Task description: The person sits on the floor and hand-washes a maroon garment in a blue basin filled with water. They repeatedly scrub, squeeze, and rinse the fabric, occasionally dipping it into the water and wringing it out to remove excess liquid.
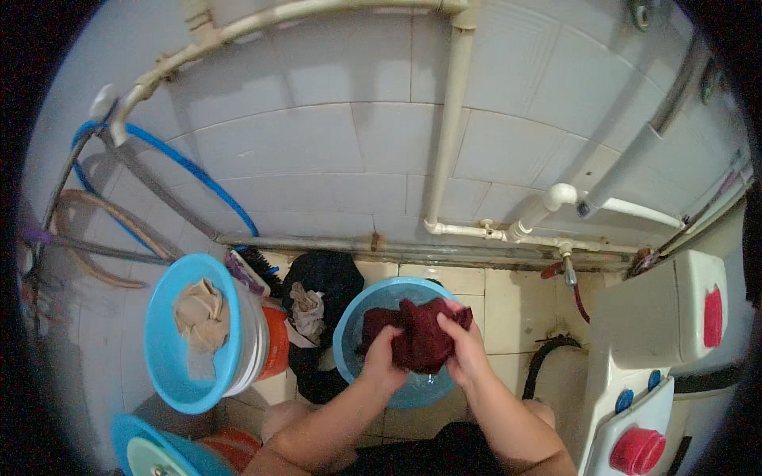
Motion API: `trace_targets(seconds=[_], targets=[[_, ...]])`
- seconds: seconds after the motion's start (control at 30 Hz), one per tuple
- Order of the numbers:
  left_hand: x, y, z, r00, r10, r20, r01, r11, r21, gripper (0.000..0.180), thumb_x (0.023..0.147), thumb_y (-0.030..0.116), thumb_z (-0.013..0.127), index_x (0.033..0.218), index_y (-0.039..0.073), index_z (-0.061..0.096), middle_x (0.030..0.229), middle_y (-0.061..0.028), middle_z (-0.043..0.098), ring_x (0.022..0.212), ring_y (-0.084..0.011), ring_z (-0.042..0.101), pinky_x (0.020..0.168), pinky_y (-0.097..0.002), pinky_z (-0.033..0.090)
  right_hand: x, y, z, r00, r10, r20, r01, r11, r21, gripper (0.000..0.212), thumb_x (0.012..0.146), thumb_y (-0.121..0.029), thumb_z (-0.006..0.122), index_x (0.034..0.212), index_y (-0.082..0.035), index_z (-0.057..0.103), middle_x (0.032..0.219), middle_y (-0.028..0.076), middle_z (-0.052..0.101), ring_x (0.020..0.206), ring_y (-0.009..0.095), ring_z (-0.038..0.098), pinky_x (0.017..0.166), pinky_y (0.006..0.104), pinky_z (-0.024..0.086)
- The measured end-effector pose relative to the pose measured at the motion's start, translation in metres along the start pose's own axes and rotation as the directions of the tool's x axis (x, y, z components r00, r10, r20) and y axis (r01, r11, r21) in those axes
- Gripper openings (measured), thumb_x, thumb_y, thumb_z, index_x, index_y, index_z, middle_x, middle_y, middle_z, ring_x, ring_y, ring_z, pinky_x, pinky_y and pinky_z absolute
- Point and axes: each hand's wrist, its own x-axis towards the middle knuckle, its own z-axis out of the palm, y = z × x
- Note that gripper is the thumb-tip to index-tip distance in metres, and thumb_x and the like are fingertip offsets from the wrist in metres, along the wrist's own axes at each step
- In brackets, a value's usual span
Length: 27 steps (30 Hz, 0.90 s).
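A bunched dark red cloth (421,337) is held between my two hands over a light blue basin (342,341) on the tiled floor. My left hand (382,358) has its thumb on top of the cloth's left side, the fingers mostly hidden beneath it. My right hand (467,349) grips the right side, thumb on top and a bit of cloth sticking out past it. Water (421,392) shows in the basin below the cloth. Whether the cloth is a garment or a towel, I cannot tell.
Left of the basin lie a black bag or cloth (329,274) and a crumpled pale cloth (306,311). Another blue basin (162,357), holding beige cloth (201,313), rests on buckets. A white toilet-like fixture (635,309) stands right; pipes (451,119) run along the wall.
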Motion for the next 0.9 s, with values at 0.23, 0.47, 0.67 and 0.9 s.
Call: trace_targets(seconds=[0.23, 0.47, 0.67, 0.9], targets=[[-0.024, -0.011, -0.012, 0.960, -0.255, -0.115, 0.248, 0.966, -0.067, 0.036, 0.082, 0.014, 0.048, 0.116, 0.004, 0.047, 0.113, -0.0115, 0.054, 0.105, -0.0284, 0.052, 0.096, -0.0424, 0.039, -0.034, 0.001, -0.013, 0.994, 0.064, -0.088, -0.068, 0.997, -0.041, 0.036, 0.082, -0.006, 0.061, 0.115, -0.002, 0.049, 0.109, 0.008, 0.056, 0.100, 0.018, 0.053, 0.089, 0.0318, 0.042], [-0.056, -0.016, -0.021, 0.946, -0.297, -0.130, 0.305, 0.952, 0.038, 0.040, 0.080, 0.020, 0.050, 0.117, 0.004, 0.049, 0.116, -0.0132, 0.055, 0.107, -0.0293, 0.053, 0.096, -0.0450, 0.040, -0.067, 0.012, -0.020, 0.992, 0.099, -0.081, -0.101, 0.994, -0.029, 0.037, 0.083, -0.006, 0.060, 0.117, -0.001, 0.047, 0.108, 0.008, 0.056, 0.100, 0.017, 0.053, 0.088, 0.0316, 0.043], [-0.067, -0.015, 0.002, 0.990, -0.132, -0.048, 0.135, 0.989, 0.059, 0.038, 0.081, 0.014, 0.051, 0.118, 0.005, 0.047, 0.117, -0.0099, 0.053, 0.107, -0.0273, 0.051, 0.096, -0.0415, 0.039, -0.075, 0.009, -0.019, 0.993, 0.043, -0.112, -0.037, 0.998, 0.052, 0.035, 0.084, -0.007, 0.059, 0.117, -0.003, 0.048, 0.109, 0.008, 0.057, 0.099, 0.019, 0.055, 0.087, 0.0328, 0.045], [-0.048, -0.026, -0.024, 0.992, -0.119, -0.031, 0.119, 0.993, 0.002, 0.036, 0.078, 0.016, 0.055, 0.112, 0.007, 0.052, 0.111, -0.0106, 0.058, 0.102, -0.0294, 0.054, 0.094, -0.0435, 0.041, -0.068, 0.009, -0.020, 0.995, 0.059, -0.077, -0.052, 0.995, 0.088, 0.034, 0.083, -0.006, 0.060, 0.115, -0.005, 0.050, 0.108, 0.008, 0.058, 0.097, 0.020, 0.056, 0.085, 0.0327, 0.046]])
